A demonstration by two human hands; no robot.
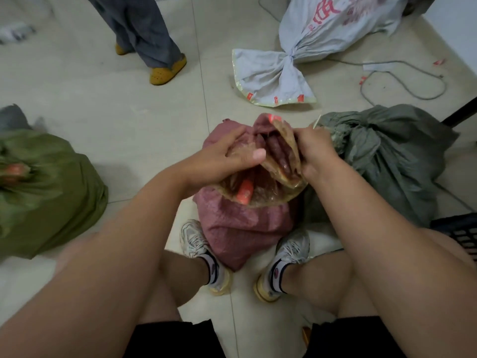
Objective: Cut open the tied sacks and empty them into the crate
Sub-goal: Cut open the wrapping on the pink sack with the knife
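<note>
At the centre of the frame a dusty-pink woven sack (240,228) stands on the tiled floor (129,99) between the person's feet. The left hand (219,156) and right hand (313,148) each grip its plastic-lined mouth, holding it apart. A black slatted crate (456,232) shows at the right edge.

The white tied sack (333,27) bore large red printed characters, cut off by the frame's top edge and too creased to read. Small red marks along its yellowish hem (273,99) were also illegible.
</note>
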